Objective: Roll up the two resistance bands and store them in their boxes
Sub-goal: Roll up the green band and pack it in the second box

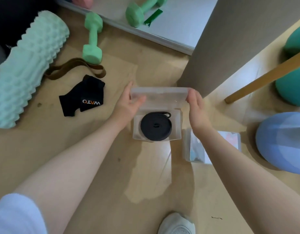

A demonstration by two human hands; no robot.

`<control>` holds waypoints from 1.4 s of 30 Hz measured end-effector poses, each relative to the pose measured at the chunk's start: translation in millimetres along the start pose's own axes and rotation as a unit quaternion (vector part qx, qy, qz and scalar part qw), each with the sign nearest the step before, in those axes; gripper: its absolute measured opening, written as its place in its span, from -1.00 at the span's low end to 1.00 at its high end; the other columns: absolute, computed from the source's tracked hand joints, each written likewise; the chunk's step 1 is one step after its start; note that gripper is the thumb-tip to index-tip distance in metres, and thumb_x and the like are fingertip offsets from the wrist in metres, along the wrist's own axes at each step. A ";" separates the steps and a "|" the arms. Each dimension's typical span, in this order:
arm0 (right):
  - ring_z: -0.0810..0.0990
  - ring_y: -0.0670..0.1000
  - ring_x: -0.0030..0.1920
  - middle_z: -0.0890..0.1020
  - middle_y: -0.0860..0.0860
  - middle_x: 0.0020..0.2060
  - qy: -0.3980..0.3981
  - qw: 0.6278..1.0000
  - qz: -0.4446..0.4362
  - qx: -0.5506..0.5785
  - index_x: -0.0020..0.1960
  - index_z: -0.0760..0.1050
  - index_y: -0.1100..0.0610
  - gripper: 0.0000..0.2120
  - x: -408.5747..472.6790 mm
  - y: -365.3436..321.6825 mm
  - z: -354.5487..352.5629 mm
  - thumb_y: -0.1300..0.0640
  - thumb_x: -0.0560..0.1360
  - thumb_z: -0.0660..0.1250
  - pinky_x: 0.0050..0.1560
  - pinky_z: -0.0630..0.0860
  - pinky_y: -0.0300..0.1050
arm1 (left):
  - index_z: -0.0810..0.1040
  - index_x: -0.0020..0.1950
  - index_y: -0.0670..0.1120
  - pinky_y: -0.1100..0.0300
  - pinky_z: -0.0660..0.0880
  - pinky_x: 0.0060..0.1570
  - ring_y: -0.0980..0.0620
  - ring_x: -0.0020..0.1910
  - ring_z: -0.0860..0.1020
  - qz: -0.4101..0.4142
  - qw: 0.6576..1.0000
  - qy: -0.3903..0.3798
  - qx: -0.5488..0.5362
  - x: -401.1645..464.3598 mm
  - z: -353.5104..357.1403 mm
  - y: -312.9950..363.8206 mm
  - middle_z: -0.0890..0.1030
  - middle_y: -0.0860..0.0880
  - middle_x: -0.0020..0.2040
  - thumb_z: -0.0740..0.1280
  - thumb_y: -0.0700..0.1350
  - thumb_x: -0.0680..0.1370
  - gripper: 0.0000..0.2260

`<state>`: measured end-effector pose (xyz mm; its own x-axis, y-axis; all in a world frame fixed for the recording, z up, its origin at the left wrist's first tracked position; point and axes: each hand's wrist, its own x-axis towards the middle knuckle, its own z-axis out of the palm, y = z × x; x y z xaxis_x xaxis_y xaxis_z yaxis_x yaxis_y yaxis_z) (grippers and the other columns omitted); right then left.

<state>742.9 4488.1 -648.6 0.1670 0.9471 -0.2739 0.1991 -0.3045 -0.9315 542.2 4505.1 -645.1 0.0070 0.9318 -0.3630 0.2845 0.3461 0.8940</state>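
Wood floor (95, 149): black band (156, 126) coiled in box (177, 132), left hand (129, 102) and right hand (195, 105) gripping lid (159, 93) ends; loose tail could jam closure; brown band (75, 68) unrolled.

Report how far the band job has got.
Done: black band coiled in the open box. In hand: left hand and right hand hold its lid, not closed. Left: brown band lies unrolled on the floor; second box waits.

Soft even daylight, a glare patch on the floor (149, 174), slight blur, wide-angle bending at edges.
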 end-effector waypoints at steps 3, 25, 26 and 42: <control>0.38 -0.09 0.09 0.42 -0.05 0.09 -0.046 0.979 -0.082 -0.182 0.09 0.43 0.12 -0.55 -17.5 12.3 -9.9 -0.19 0.39 0.29 0.03 0.32 -0.38 | 0.37 0.37 0.04 0.20 0.31 0.26 0.15 0.23 0.35 0.081 0.984 -0.013 0.160 -17.7 -6.7 -19.0 0.40 0.05 0.23 0.40 -0.02 0.47 -0.51; 0.51 0.26 0.21 0.52 0.17 0.25 -0.077 0.740 -0.318 -0.588 0.28 0.46 0.08 -0.53 -35.6 63.1 21.5 -0.06 0.42 0.28 0.17 0.44 0.13 | 0.39 0.33 -0.09 -0.13 0.54 0.05 -0.27 0.27 0.45 0.288 0.824 -0.024 0.487 -32.9 11.8 -99.1 0.48 -0.23 0.31 0.52 0.00 0.28 -0.33; 0.41 0.24 0.32 0.42 0.18 0.34 -0.107 0.755 -0.281 -0.583 0.35 0.37 0.09 -0.37 -31.8 57.3 21.1 -0.10 0.35 0.39 0.29 0.34 0.11 | 0.35 0.33 -0.08 -0.12 0.55 0.05 -0.25 0.28 0.43 0.287 0.831 -0.027 0.475 -32.4 11.0 -98.7 0.48 -0.22 0.31 0.54 -0.01 0.27 -0.30; 0.21 0.19 0.42 0.22 0.18 0.42 -0.281 0.723 -0.203 -0.598 0.52 -0.11 0.06 0.17 6.8 22.6 19.7 -0.28 0.16 0.48 0.41 0.09 0.02 | 0.23 0.45 -0.04 -0.10 0.25 0.33 -0.23 0.48 -0.01 0.204 0.836 -0.109 0.497 -12.5 3.4 -68.2 0.06 -0.18 0.51 0.49 0.14 0.29 -0.19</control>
<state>729.5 4489.7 -676.2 -0.4914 0.7722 -0.4029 0.8698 0.4584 -0.1822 526.0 4469.5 -702.5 0.4428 0.8700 -0.2170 0.8711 -0.3600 0.3341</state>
